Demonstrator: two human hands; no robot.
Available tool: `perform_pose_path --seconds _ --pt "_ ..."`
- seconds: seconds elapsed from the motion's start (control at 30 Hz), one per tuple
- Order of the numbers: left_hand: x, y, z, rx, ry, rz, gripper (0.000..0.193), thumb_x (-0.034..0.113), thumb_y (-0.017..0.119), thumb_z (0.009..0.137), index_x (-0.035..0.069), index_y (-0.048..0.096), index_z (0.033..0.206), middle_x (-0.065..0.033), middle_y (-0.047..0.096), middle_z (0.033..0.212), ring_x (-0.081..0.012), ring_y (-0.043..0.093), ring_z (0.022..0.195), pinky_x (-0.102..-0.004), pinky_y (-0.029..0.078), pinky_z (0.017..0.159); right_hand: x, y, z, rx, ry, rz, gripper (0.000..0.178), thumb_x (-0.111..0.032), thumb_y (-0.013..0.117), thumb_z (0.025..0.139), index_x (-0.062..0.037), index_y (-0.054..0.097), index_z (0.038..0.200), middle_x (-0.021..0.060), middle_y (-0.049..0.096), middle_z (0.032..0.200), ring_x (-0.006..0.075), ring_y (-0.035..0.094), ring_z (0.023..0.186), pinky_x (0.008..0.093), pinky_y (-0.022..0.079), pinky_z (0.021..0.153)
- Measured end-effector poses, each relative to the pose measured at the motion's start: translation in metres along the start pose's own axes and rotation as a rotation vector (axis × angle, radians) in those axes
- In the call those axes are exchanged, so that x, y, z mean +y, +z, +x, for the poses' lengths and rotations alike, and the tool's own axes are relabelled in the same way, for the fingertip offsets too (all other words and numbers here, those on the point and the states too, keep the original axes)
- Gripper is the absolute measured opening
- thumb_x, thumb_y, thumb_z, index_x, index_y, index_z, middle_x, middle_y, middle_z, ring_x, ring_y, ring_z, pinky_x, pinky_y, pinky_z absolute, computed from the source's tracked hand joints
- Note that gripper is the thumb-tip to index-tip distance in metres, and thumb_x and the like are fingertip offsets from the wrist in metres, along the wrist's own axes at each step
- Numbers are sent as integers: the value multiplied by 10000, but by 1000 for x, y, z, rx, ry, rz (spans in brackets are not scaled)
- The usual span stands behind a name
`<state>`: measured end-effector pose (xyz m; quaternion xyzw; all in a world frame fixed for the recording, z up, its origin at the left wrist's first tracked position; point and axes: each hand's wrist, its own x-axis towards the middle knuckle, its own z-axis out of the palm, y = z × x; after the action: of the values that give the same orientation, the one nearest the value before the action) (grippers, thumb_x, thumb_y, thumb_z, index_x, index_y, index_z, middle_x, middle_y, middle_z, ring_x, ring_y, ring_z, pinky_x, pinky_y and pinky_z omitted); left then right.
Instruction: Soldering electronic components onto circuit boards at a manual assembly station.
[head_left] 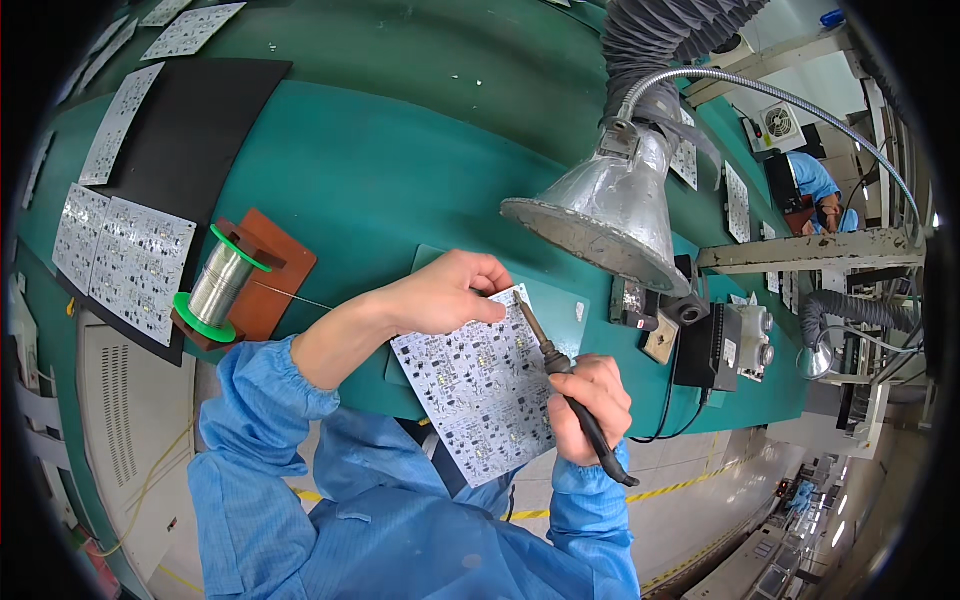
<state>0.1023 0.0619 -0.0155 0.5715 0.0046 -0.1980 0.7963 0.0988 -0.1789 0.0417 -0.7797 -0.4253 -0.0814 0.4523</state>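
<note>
A white circuit board (480, 390), covered with small dark parts, lies tilted at the bench's near edge, its near corner reaching over my lap. My right hand (592, 408) grips the dark handle of a soldering iron (545, 345), and the iron's tip meets the board near its far corner. Above that same corner is my left hand (450, 292), thumb and fingers closed together beside the tip. Thin solder wire (295, 296) runs from a green-rimmed spool (222, 285) and passes under my left wrist; its end at the fingertips is hard to make out.
A metal fume hood (610, 215) hangs just beyond my right hand. More circuit boards (145, 265) lie on a black mat (190, 130) at the left. A black box (707, 347) with cables stands at the right. Another person (815, 185) sits at the far right.
</note>
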Motion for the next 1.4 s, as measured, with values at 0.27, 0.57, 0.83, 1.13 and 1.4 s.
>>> perform_pose_path --seconds 0.27,0.57,0.83,1.13,1.4 --pt "0 -1 0 4 1 8 267 12 658 827 -53 588 1077 -109 683 982 -138 624 889 -281 491 784 -1 2 -1 10 3 -28 232 -80 675 657 13 661 869 120 561 700 289 543 687 402 479 687" --pt "1 -1 0 7 2 11 280 17 657 823 -58 585 1082 -124 684 997 -153 634 904 -290 496 797 -2 -8 -12 141 18 -22 225 -163 676 723 16 641 856 114 548 682 271 523 665 431 481 705" --pt "0 1 1 34 -38 13 292 28 647 830 -78 632 1102 -144 694 988 -168 651 891 -301 506 815 53 -17 -67 351 420 -305 378 -112 570 916 52 544 1256 186 613 1150 261 590 1074 366 450 942" --pt "-1 -2 0 72 -28 100 264 66 650 855 -66 648 1083 -119 692 968 -141 641 874 -283 501 791 12 -12 -46 239 198 -7 353 -238 614 884 44 585 1092 209 640 862 256 594 752 380 451 852" --pt "1 -2 -1 34 -21 -4 271 44 642 868 -76 637 1111 -111 692 989 -134 642 879 -271 504 790 8 0 -63 290 267 69 409 -248 630 873 24 561 1172 190 669 876 259 616 823 413 459 877"
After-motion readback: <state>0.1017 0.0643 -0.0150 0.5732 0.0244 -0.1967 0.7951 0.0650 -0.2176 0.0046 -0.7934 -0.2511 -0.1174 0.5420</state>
